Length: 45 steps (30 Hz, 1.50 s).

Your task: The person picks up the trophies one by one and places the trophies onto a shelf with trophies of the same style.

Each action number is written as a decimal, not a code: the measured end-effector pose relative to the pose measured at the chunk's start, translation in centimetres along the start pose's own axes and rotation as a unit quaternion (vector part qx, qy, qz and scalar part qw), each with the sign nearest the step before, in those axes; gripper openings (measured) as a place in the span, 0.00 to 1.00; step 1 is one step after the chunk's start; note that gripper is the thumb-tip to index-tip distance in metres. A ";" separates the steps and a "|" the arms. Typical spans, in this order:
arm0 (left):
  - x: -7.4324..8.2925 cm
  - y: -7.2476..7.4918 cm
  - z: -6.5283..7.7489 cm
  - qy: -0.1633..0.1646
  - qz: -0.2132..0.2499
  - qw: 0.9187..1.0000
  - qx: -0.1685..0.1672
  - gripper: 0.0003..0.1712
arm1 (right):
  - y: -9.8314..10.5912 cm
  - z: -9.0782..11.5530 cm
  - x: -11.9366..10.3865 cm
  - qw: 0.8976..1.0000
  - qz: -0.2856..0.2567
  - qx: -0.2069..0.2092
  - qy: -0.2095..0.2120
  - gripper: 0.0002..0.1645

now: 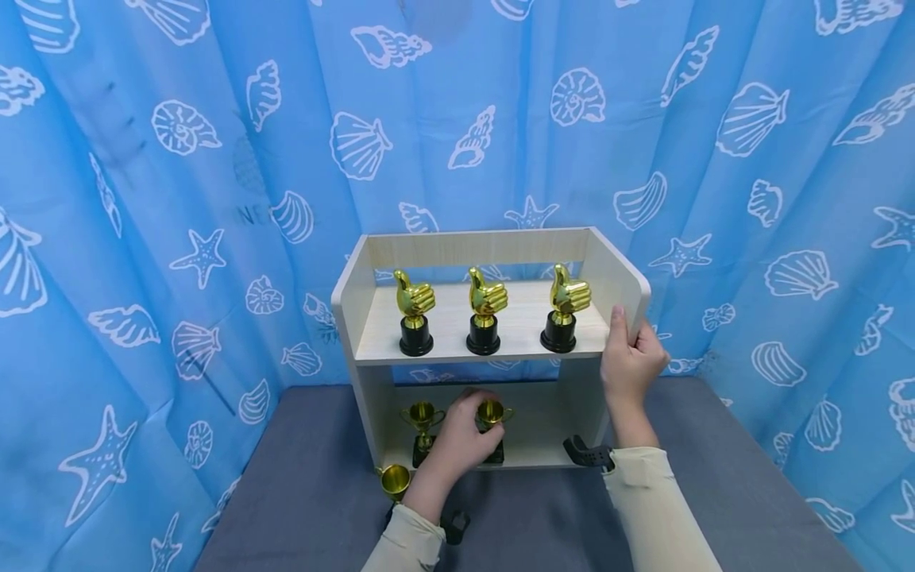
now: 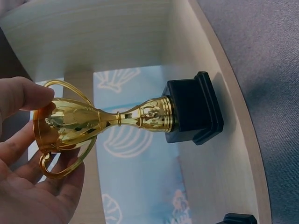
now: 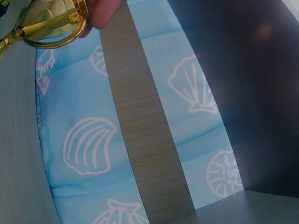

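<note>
In the head view my left hand (image 1: 461, 437) reaches into the lower level of a pale wooden shelf (image 1: 582, 453). It pinches a gold two-handled trophy cup (image 2: 77, 122) near the rim, thumb on one side and fingers on the other. The cup is upright with its black base (image 2: 191, 109) at the lower board; whether it fully rests there I cannot tell. Left of it stands a second trophy cup (image 1: 422, 417). A third trophy cup (image 1: 395, 481), partly hidden by my left forearm, is in front of the shelf. My right hand (image 1: 632, 361) grips the front edge of the shelf's right side panel.
Three gold thumbs-up trophies (image 1: 484, 310) on black bases stand in a row on the upper level. The shelf is on a grey cloth-covered table (image 1: 307, 492). Behind hangs a blue curtain (image 1: 457, 103) with white seashell prints.
</note>
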<state>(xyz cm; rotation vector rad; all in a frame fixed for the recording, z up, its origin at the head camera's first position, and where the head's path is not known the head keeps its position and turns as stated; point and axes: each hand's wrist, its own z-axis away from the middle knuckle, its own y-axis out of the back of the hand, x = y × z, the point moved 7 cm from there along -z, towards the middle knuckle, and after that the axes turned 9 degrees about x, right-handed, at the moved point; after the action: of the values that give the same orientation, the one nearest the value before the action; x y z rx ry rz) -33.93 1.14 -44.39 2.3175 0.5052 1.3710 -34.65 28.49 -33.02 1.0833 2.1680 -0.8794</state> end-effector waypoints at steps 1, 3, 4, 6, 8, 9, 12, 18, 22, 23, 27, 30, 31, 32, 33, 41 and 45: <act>0.0 0.0 0.0 -0.001 0.000 1.000 0.000 0.21 | 0.1 0.1 -0.6 1.000 0.000 0.001 -0.001 0.20; -0.2 -0.1 0.1 0.001 0.000 1.000 -0.001 0.21 | 0.2 0.2 -1.7 1.000 0.000 0.003 -0.003 0.17; -0.2 -0.1 0.1 0.002 0.000 1.000 -0.001 0.21 | 0.3 0.2 -2.3 1.000 -0.001 0.005 -0.004 0.16; -0.2 -0.1 0.2 0.003 -0.001 1.000 -0.002 0.21 | 0.5 0.3 -3.4 1.000 -0.002 0.006 -0.005 0.15; -0.2 -0.1 0.2 0.001 0.000 1.000 -0.002 0.21 | 0.5 0.3 -3.5 1.000 -0.004 0.007 -0.005 0.15; -0.1 -0.1 0.2 -0.001 0.000 1.000 -0.001 0.21 | 0.5 0.3 -3.5 1.000 -0.005 0.007 -0.004 0.15; -0.1 -0.1 0.1 -0.005 -0.003 1.000 0.000 0.21 | 0.4 0.4 -3.6 1.000 -0.004 0.005 -0.001 0.16; -0.3 -0.3 0.1 -0.008 -0.010 1.000 -0.001 0.21 | 0.4 0.3 -3.5 1.000 -0.006 0.001 -0.005 0.16; -0.4 -0.5 0.2 -0.010 -0.015 1.000 -0.004 0.22 | 0.4 0.4 -3.5 1.000 -0.007 -0.001 -0.005 0.16; -0.4 -0.5 0.2 -0.010 -0.017 1.000 -0.005 0.22 | 0.5 0.4 -3.5 1.000 -0.007 -0.001 -0.004 0.16; -0.5 -0.6 0.2 -0.011 -0.021 1.000 -0.008 0.22 | 0.5 0.5 -3.6 1.000 -0.010 0.002 0.000 0.16; -0.5 -0.7 0.2 -0.011 -0.022 1.000 -0.008 0.22 | 0.5 0.4 -3.6 1.000 -0.010 0.004 0.003 0.16; -0.5 -0.7 0.2 -0.011 -0.023 1.000 -0.009 0.22 | 0.6 0.4 -3.6 1.000 -0.010 0.005 0.005 0.15; -0.6 -0.8 0.2 -0.010 -0.024 1.000 -0.011 0.22 | 0.6 0.5 -3.5 1.000 -0.009 0.006 0.005 0.15; -0.7 -0.8 0.2 -0.009 -0.025 1.000 -0.012 0.22 | 0.6 0.5 -3.5 1.000 -0.007 0.007 0.006 0.15; -0.7 -0.8 0.1 -0.011 -0.020 1.000 -0.012 0.22 | 0.5 0.4 -3.1 1.000 0.009 0.003 0.002 0.17; -0.6 -0.9 0.1 -0.020 -0.022 1.000 -0.009 0.22 | 0.1 0.3 -1.3 1.000 0.012 -0.001 0.001 0.18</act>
<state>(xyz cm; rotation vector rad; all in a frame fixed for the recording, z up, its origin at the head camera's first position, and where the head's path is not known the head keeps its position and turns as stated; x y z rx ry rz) -34.18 1.59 -45.30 2.3001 0.5266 1.3007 -33.82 27.76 -32.33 1.1081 2.1522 -0.8664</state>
